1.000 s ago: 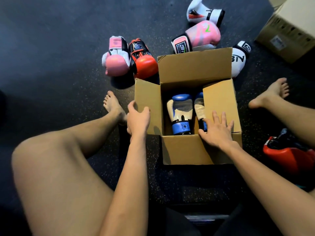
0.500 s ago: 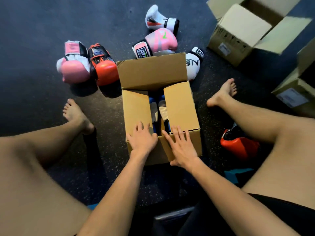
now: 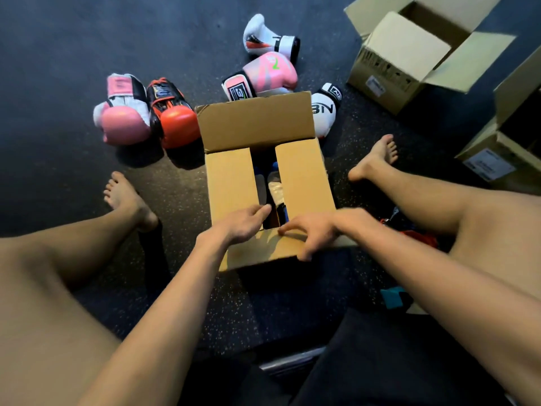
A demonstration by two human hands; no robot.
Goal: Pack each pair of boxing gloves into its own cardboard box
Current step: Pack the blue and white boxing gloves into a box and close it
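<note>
A cardboard box (image 3: 231,183) stands on the floor between my legs. Its two side flaps are folded inward and its far flap stands upright. Through the gap between the flaps shows a blue and white pair of gloves (image 3: 275,186) inside. My left hand (image 3: 246,221) lies flat on the near end of the left flap. My right hand (image 3: 313,232) grips the box's near flap, thumb under its edge. Loose on the floor behind the box are a pink glove (image 3: 123,124), a red glove (image 3: 175,121), a pink striped glove (image 3: 269,73) and two white gloves (image 3: 263,36) (image 3: 322,109).
An open empty cardboard box (image 3: 409,63) sits at the far right, with another box (image 3: 503,153) by my right foot. A second red glove (image 3: 421,238) lies half hidden under my right leg. The floor is dark speckled rubber.
Both side flaps went from open to folded down over the blue gloves. My hands slid back toward me, and the right one took hold of the near flap.
</note>
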